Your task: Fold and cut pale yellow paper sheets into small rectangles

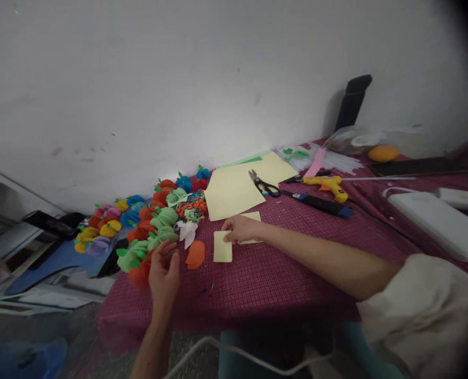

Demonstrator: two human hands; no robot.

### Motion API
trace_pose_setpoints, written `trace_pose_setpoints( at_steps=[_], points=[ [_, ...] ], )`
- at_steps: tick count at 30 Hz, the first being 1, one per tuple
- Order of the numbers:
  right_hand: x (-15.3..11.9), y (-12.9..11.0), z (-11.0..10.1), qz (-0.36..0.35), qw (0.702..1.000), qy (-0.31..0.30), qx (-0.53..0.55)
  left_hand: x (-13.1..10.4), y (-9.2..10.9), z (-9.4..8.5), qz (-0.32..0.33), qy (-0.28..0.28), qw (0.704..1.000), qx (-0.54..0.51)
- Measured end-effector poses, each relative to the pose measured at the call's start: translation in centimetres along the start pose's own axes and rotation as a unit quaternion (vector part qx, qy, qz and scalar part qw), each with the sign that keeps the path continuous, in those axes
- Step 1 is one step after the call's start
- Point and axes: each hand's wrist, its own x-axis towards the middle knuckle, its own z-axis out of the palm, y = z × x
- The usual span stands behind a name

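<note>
The light is dim and greyish, brightest around the middle of the wall (194, 110); its source is out of view. A soft shadow lies on the wall left of the black object (353, 100). Below the table (281, 273) everything turns murky. The right hand (241, 229) is fairly clear, the sleeve (423, 310) soft and stretched. Black darkens the upper right corner.

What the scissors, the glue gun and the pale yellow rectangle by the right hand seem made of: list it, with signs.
Pale yellow rectangle by the right hand: matte, perhaps paper or thin felt; straight-edged, without gloss.
Scissors: grey blades, likely metal by colour and pointed shape; black handles, probably plastic, looped and evenly coloured.
Glue gun: probably moulded plastic, by its smooth, bright yellow body.
</note>
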Motion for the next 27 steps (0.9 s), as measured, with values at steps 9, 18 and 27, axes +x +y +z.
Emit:
trace_pose_setpoints(
  at_steps=[9, 18, 27],
  points=[
    [-0.7, -1.8, -2.1, -0.040, 0.970, 0.104, -0.217, -1.4, 0.4, 0.9, -0.008, -0.032, 0.999, 0.037],
    [-7.2, 1.1, -2.4, -0.093, 0.878, 0.055, -0.466, -1.6, 2.8, 3.2, 0.004, -0.098, 0.993, 0.070],
    [-7.2, 1.6, -3.5, -0.072, 0.865, 0.208, -0.451, -0.1, 7.0, 8.9, -0.051, -0.210, 0.976, 0.026]
  ],
)
